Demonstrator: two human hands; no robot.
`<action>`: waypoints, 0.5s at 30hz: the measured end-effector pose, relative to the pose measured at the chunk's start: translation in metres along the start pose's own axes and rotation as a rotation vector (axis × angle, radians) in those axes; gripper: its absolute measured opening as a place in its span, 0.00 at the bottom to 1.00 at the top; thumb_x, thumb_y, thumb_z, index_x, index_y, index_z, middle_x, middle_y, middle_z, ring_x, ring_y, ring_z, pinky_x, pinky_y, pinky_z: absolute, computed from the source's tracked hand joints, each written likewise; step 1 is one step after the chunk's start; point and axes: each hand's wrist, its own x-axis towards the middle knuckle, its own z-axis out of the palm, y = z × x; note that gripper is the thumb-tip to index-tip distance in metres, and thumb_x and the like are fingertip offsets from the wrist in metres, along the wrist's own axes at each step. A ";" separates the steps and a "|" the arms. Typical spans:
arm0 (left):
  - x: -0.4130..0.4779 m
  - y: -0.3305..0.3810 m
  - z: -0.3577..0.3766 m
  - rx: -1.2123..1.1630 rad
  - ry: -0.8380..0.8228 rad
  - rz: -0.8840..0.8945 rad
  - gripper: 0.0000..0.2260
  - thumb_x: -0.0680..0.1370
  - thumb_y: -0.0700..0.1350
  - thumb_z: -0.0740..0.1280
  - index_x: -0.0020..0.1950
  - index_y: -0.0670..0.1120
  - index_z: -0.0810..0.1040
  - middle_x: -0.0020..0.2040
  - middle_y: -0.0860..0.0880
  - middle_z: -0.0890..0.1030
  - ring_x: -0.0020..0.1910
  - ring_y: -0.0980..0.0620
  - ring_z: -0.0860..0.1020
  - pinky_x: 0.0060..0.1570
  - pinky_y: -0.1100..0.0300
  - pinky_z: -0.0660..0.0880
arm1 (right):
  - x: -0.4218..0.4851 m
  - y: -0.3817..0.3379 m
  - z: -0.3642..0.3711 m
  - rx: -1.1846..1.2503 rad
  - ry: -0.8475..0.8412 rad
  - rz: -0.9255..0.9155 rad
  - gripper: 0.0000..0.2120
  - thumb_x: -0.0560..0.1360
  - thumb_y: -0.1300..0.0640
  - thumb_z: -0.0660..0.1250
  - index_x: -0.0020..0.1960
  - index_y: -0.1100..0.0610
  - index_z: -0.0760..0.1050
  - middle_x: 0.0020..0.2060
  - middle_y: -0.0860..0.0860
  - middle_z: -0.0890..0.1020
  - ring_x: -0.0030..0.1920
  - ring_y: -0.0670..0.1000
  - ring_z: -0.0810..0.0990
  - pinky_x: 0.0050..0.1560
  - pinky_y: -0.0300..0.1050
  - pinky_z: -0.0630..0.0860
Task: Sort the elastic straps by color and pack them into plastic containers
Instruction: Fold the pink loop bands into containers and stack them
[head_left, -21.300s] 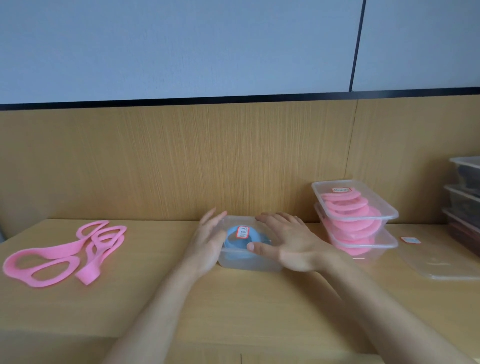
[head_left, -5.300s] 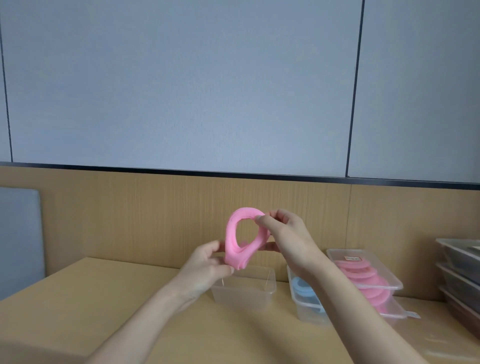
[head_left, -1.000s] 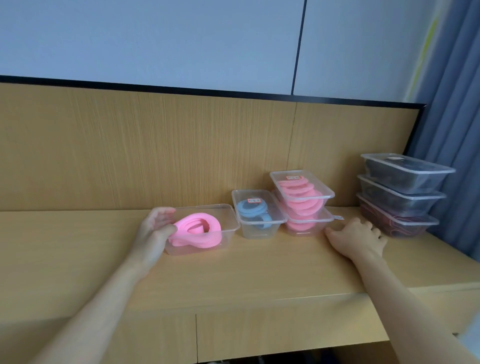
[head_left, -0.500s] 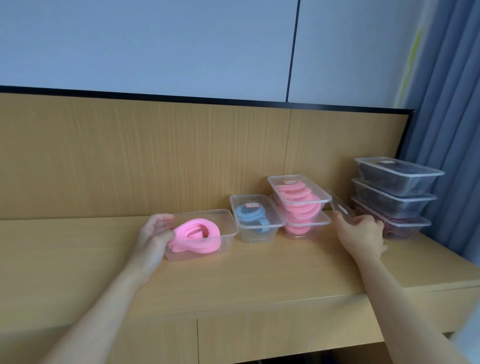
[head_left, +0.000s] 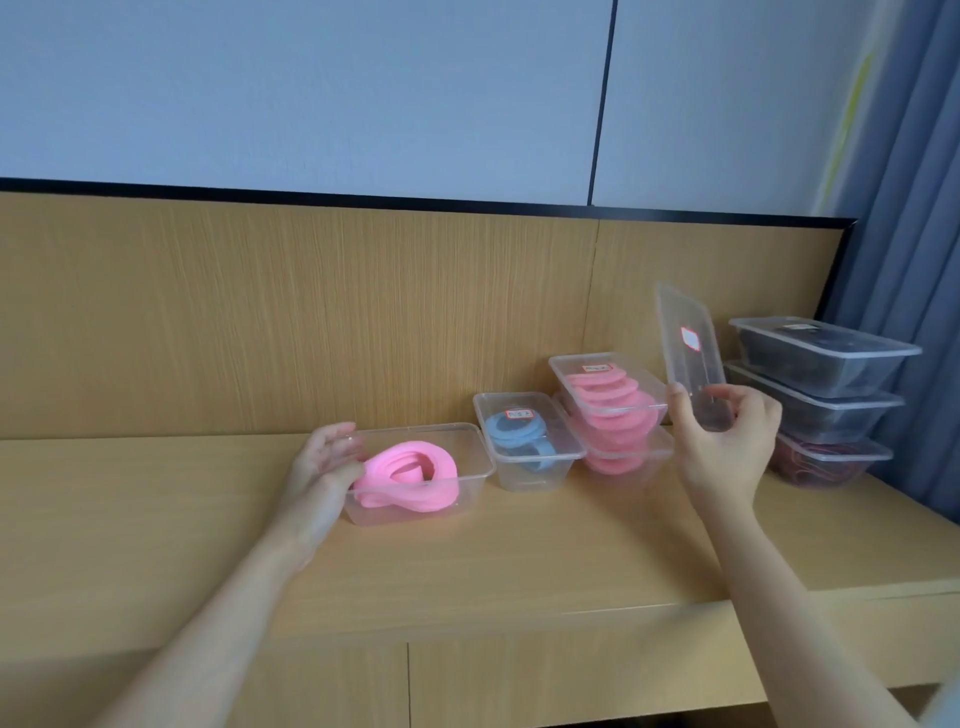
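An open clear container (head_left: 467, 441) on the wooden desk holds coiled pink straps (head_left: 410, 475). My left hand (head_left: 324, 467) grips its left end, thumb against the pink straps. My right hand (head_left: 727, 441) holds a clear lid (head_left: 688, 358) with a red-edged label, tilted nearly upright above the desk. To the right of the open container stands a lidded container with blue straps (head_left: 524, 441). Beyond it sits a stack of two lidded containers of pink straps (head_left: 610, 405).
At the far right, three lidded containers with dark contents (head_left: 821, 395) are stacked by a blue curtain (head_left: 904, 260). A wooden back panel (head_left: 311, 312) runs behind the desk (head_left: 467, 561), whose front edge is near me.
My right hand has picked the clear lid up from the desk and raised it to near upright. My left hand stays on the pink-strap container.
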 end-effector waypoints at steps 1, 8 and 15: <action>0.001 0.000 0.000 -0.008 0.005 -0.005 0.22 0.79 0.31 0.64 0.71 0.46 0.73 0.66 0.46 0.78 0.59 0.54 0.78 0.49 0.64 0.72 | -0.003 -0.006 0.003 0.007 -0.015 -0.057 0.26 0.69 0.38 0.70 0.53 0.59 0.77 0.56 0.54 0.74 0.53 0.49 0.76 0.59 0.43 0.73; 0.004 -0.001 -0.002 -0.052 0.012 -0.071 0.18 0.81 0.36 0.66 0.71 0.47 0.74 0.68 0.49 0.79 0.63 0.54 0.78 0.60 0.57 0.73 | -0.043 -0.049 0.028 0.074 -0.187 -0.376 0.23 0.70 0.41 0.72 0.55 0.58 0.76 0.57 0.53 0.75 0.59 0.43 0.72 0.62 0.36 0.67; 0.001 0.007 -0.004 -0.174 -0.004 -0.124 0.17 0.85 0.48 0.59 0.73 0.43 0.72 0.69 0.44 0.78 0.66 0.48 0.78 0.73 0.46 0.68 | -0.091 -0.067 0.058 0.036 -0.656 -0.580 0.28 0.69 0.40 0.71 0.62 0.54 0.72 0.60 0.49 0.72 0.64 0.53 0.73 0.64 0.54 0.70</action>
